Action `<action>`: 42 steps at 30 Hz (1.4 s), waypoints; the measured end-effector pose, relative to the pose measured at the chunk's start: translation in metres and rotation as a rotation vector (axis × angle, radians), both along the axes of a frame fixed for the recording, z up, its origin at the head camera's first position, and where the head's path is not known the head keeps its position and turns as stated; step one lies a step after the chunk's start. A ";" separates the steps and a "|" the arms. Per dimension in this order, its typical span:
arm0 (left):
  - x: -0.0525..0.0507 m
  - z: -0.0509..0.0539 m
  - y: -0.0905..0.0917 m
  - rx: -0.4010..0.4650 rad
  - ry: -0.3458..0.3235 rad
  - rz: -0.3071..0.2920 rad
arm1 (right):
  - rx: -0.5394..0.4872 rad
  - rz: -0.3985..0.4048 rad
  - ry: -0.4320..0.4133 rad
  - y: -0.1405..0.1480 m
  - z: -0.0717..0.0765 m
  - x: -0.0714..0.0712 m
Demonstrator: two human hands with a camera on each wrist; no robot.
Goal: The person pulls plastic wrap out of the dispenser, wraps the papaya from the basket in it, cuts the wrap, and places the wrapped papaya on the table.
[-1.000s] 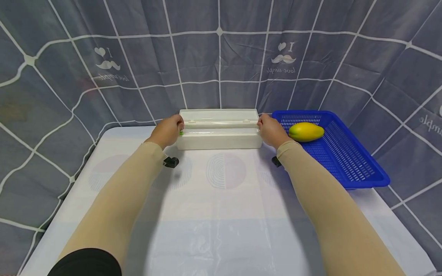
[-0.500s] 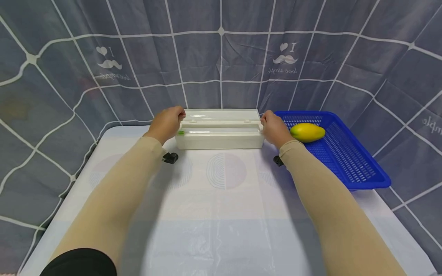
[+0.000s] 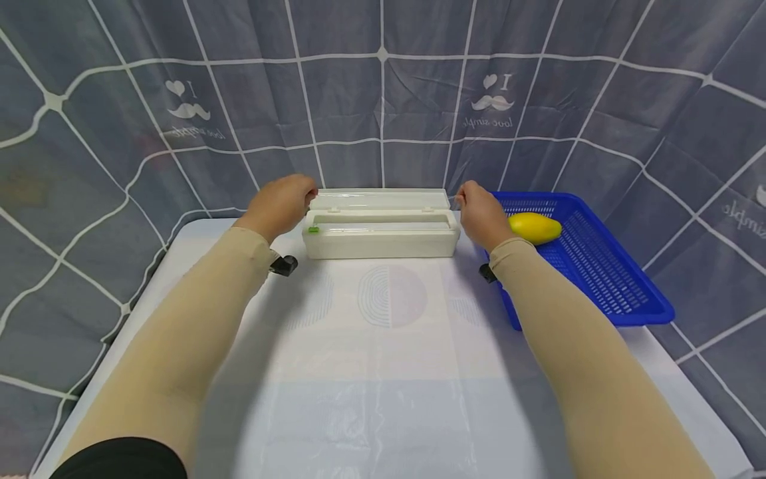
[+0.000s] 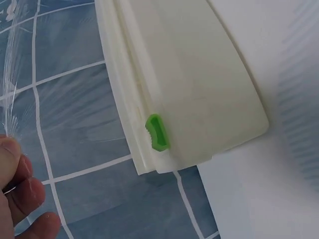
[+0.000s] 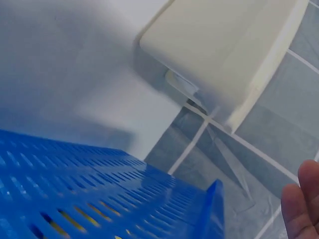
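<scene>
Basket rim (image 3: 625,259) crowds right hand (image 3: 481,216) while left hand (image 3: 278,203) pinches film (image 4: 10,74)

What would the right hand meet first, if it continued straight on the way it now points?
Probably the grey curtain: the right hand points past the end of the open lid, though depth is unclear.

With the clock centred on the one plastic-wrap dispenser (image 3: 383,246), the head view holds two grips: the left grip (image 3: 278,206) at nine o'clock, the right grip (image 3: 481,216) at three. Farther out at three comes one blue basket (image 3: 622,269), with one yellow fruit (image 3: 535,228) inside. Two black wrist cameras (image 3: 284,266) and two beige sleeves (image 3: 179,339) show at eight and four, over one bench (image 3: 371,379). The left wrist view counts one green slider (image 4: 158,132) and one stretch of clear film (image 4: 10,74).
</scene>
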State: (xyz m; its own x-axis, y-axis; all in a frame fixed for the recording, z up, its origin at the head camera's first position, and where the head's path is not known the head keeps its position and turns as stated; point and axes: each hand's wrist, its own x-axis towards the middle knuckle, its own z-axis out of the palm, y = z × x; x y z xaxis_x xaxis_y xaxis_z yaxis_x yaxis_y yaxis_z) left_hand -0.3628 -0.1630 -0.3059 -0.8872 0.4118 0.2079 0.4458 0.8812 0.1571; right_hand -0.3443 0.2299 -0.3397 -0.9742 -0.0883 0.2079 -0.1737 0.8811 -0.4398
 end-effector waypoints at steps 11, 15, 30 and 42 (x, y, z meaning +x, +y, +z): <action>0.006 0.003 -0.002 0.058 0.010 0.027 | 0.024 0.042 0.046 0.005 0.015 0.007; 0.007 0.005 -0.003 0.076 0.010 0.054 | 0.032 0.054 0.042 0.006 0.021 0.009; 0.028 0.027 -0.005 0.088 -0.013 0.050 | 0.063 0.087 0.078 0.014 0.041 0.020; 0.041 0.027 -0.010 0.139 -0.048 0.031 | 0.054 0.101 0.100 0.016 0.046 0.035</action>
